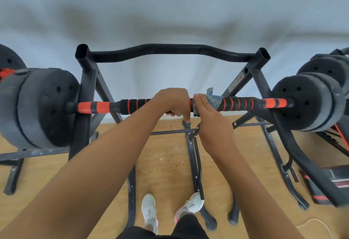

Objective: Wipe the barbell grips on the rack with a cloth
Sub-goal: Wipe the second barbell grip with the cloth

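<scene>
Resting across the black rack (88, 87), the barbell (105, 106) sat level with its red-and-black grips (238, 103) between dark weight plates (302, 102). The blue cloth (214, 99) was wrapped on the bar at its middle, the right hand (209, 117) grasping it, fingers (198, 104) pressed around. Just beside it, the left hand (172, 102) was clenched over the bar.

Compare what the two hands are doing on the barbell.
The left hand curls bare around the barbell, fingers wrapped under; the right hand presses a blue cloth against it with straighter fingers. The left hand sits just left of mid-bar, the right hand just right. Both rest side by side on it.
</scene>
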`<state>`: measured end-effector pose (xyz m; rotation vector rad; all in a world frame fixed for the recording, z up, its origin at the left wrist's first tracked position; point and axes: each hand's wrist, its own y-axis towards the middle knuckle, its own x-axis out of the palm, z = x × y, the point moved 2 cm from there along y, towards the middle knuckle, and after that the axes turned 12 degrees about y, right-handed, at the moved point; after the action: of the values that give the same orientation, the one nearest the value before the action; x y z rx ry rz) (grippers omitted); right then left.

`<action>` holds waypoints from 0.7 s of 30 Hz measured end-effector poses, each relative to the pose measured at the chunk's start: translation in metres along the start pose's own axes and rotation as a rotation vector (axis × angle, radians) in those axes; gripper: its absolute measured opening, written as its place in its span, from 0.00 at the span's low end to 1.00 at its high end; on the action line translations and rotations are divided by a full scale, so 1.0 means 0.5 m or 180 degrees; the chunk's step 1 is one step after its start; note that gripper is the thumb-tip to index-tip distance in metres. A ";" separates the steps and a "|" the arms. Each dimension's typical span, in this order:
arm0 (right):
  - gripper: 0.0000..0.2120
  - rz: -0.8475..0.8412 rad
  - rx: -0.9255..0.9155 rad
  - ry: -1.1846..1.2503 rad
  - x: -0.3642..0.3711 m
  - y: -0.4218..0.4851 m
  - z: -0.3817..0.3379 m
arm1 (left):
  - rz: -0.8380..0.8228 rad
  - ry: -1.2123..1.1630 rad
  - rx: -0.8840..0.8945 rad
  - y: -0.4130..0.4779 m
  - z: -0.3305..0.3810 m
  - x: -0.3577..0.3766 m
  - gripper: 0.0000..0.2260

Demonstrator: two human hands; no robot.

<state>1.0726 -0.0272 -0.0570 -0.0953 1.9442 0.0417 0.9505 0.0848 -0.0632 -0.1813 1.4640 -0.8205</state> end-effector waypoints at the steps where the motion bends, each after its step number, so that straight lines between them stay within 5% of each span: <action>1: 0.46 -0.0036 0.0004 -0.0076 -0.002 -0.007 -0.001 | -0.0275 -0.0269 0.0095 0.000 -0.005 -0.006 0.15; 5: 0.43 -0.0153 -0.0005 0.0093 -0.036 -0.035 0.006 | -0.0212 -0.0683 0.0273 -0.013 -0.018 -0.027 0.17; 9: 0.24 0.0144 0.0228 0.1103 -0.107 -0.011 0.048 | 0.1495 0.0387 -0.0180 -0.039 -0.002 0.018 0.20; 13: 0.23 0.0076 -0.0206 0.0418 -0.106 0.070 0.027 | 0.2357 0.1175 -0.0484 -0.044 0.024 0.069 0.12; 17: 0.15 -0.0189 -0.0119 -0.0371 -0.050 0.080 -0.015 | 0.2074 0.1280 -0.0608 -0.020 0.020 0.052 0.09; 21: 0.22 -0.0152 -0.0064 -0.0646 -0.025 0.077 -0.002 | 0.0947 0.0737 -0.0532 0.010 0.004 0.002 0.13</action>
<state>1.0727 0.0115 -0.0458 -0.1453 1.7384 0.0379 0.9540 0.0873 -0.0665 0.0086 1.7290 -0.4887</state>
